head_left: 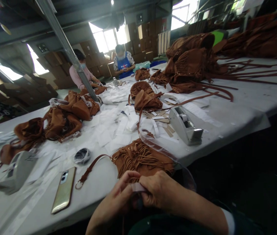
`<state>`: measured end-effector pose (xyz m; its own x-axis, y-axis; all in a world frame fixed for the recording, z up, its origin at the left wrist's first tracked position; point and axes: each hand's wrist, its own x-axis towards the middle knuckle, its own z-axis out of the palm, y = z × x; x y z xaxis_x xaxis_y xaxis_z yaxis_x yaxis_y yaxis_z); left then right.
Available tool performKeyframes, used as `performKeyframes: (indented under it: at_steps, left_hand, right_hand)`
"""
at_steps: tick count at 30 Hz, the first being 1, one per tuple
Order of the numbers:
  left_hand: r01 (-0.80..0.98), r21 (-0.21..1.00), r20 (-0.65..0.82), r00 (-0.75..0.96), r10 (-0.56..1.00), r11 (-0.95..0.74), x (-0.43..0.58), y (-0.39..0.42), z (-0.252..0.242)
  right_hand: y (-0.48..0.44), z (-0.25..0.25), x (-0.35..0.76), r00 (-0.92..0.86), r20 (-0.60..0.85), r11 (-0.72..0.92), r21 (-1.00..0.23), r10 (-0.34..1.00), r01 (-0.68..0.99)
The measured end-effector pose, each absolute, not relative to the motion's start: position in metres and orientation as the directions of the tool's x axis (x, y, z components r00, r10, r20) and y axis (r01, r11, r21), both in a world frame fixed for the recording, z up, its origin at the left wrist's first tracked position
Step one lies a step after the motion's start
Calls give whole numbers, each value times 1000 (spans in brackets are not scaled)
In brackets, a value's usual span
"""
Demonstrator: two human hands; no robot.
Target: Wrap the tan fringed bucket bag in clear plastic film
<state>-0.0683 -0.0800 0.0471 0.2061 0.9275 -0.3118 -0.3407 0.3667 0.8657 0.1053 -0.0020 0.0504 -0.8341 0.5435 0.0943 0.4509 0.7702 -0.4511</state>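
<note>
Close to my body at the table edge, my left hand (122,192) and my right hand (159,187) meet with fingers pinched together. Between them is a small pale strip (138,187), whose kind I cannot make out. Just beyond lies a brown fringed bag (143,158), flat on the table. Its strap with a metal ring (79,184) stretches to the left. Clear plastic wrap (158,148) runs along the bag's right side. Something dark below my fingers is blurred.
A grey tape dispenser (185,125) stands right of the bag, another dispenser (18,173) at the left. A gold phone (64,190) and a dark wrapped roll (82,156) lie nearby. Brown bags (62,117) pile up at left and right. A metal post (67,49) rises mid-table; two people work beyond.
</note>
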Motion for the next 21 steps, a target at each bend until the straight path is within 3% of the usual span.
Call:
performKeyframes:
  at_steps: [3,10,12,14,17,19,21]
  left_hand:
    - [-266,916,-267,158,951,301,-58,-77,52]
    - [-507,862,-201,-315,928,15,-27,-73,31]
    - [-541,840,-231,-290,929,40,-27,-72,24]
    - [-522,840,-259,-148,955,147,-33,-72,19]
    - [-368,893,-259,47,965,258,-43,-71,19]
    - [-275,931,-233,62,971,241,-45,-71,22]
    - [-290,939,-184,28,983,184,-42,-71,26]
  right_hand:
    - [0,49,105,-830,122,754,-506,544,419]
    - [-9,47,107,-700,69,458,-801,711,386]
    - [-12,40,109,-688,71,475,-774,722,419]
    - [-12,32,111,-704,71,569,-648,707,506]
    - [-10,21,114,-770,74,695,-492,634,525]
    - [-9,19,114,-799,114,727,-506,590,465]
    - [-9,21,113,-787,164,711,-565,594,419]
